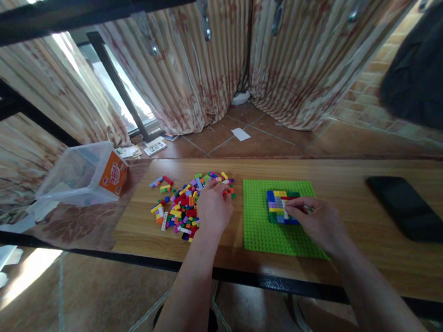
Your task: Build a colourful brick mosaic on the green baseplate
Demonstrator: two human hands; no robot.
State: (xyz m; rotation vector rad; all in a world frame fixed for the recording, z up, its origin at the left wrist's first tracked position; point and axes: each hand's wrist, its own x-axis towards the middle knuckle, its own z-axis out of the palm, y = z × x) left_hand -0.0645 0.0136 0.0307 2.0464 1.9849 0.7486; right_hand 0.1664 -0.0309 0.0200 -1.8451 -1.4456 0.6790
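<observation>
My left hand (214, 203) reaches over the right part of a pile of loose toy bricks (188, 206) in many colours. Its fingers are curled down among the bricks, and what they pinch, if anything, is hidden. A green baseplate (262, 235) lies to the right of the pile. On it stands a low block of joined bricks (275, 202) in blue, purple, yellow, grey and red. My right hand (322, 221) is over this block's right side, thumb and fingers pinched on a small white brick (285, 209) at its surface. The hand covers part of the block.
A dark phone-like slab (412, 209) lies on the wooden table (352, 205) at the right. Beyond the left end stands a clear plastic bin (83, 175) with an orange label. A black metal bar (157, 3) crosses overhead. Curtains (204, 73) hang behind the table.
</observation>
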